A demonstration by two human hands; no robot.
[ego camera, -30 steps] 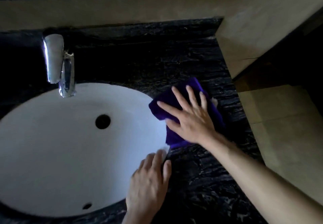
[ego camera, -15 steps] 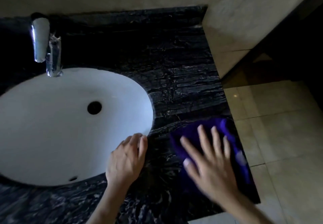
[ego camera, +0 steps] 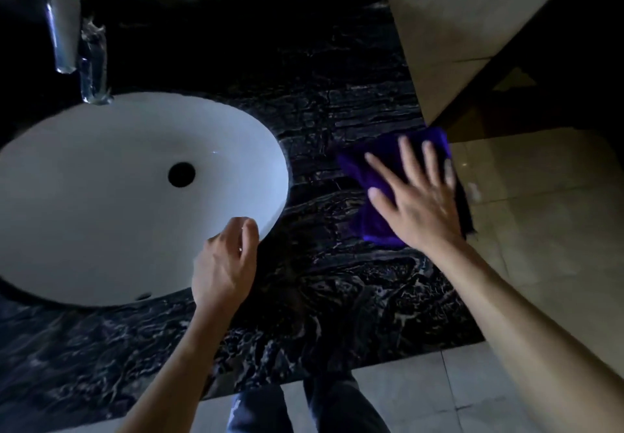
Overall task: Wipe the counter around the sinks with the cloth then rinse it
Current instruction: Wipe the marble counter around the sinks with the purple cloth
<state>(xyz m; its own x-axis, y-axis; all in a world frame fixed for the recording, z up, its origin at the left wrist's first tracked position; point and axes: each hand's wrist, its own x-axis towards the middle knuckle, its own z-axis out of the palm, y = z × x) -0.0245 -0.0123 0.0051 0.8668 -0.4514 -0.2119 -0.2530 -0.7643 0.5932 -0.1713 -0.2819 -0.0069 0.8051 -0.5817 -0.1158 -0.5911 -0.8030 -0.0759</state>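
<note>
White sink (ego camera: 84, 203) bare; right hand (ego camera: 417, 204) flat on purple cloth (ego camera: 371, 226).

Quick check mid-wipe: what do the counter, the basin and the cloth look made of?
Counter: looks like polished black marble or similar stone, with pale veining and a slight sheen.
Basin: smooth glossy white, probably glazed ceramic.
Cloth: purple, soft and fuzzy, likely microfibre; it creases under the flat right hand.

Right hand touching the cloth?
Touching. The head view shows the right hand flat on the cloth, fingers spread across it, on the counter.
</note>
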